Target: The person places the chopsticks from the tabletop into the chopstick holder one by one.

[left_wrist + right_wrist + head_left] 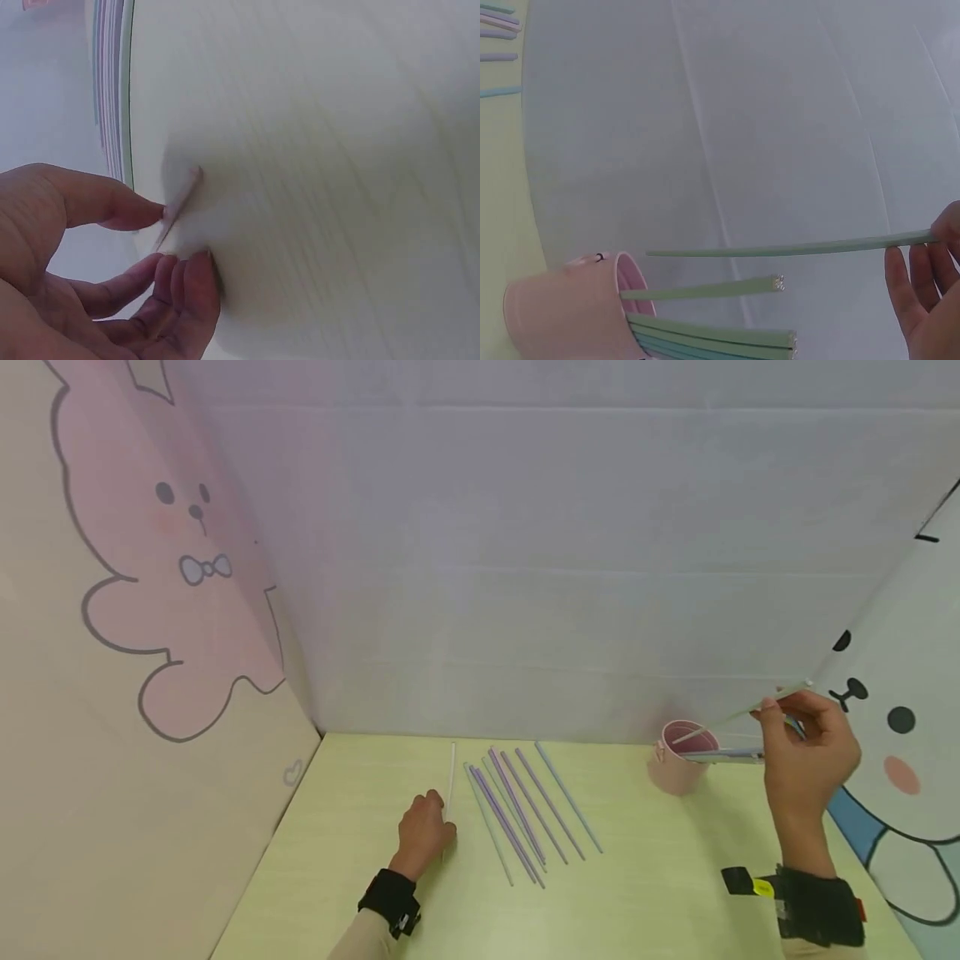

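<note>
My left hand (pixel 423 833) pinches a thin whitish stick (pixel 452 777) low over the table, thumb and fingertips on either side of it. In the left wrist view, one end of that stick (pixel 187 187) pokes out past the thumb. Raised at the right, my right hand (pixel 813 752) pinches a thin pale green stick (pixel 802 247) near one end. Its far end points toward the mouth of a small pink bucket (pixel 675 772). Several green and blue sticks (pixel 712 334) lean inside the bucket, their upper ends sticking out; the bucket's bottom is hidden.
Several purple, green and blue sticks (pixel 525 810) lie side by side on the pale yellow table (pixel 630 902), right of my left hand. A grey-white backdrop (pixel 562 568) rises behind. Panels with a pink cartoon rabbit (pixel 165 610) and a white cartoon animal (pixel 922 777) flank the table.
</note>
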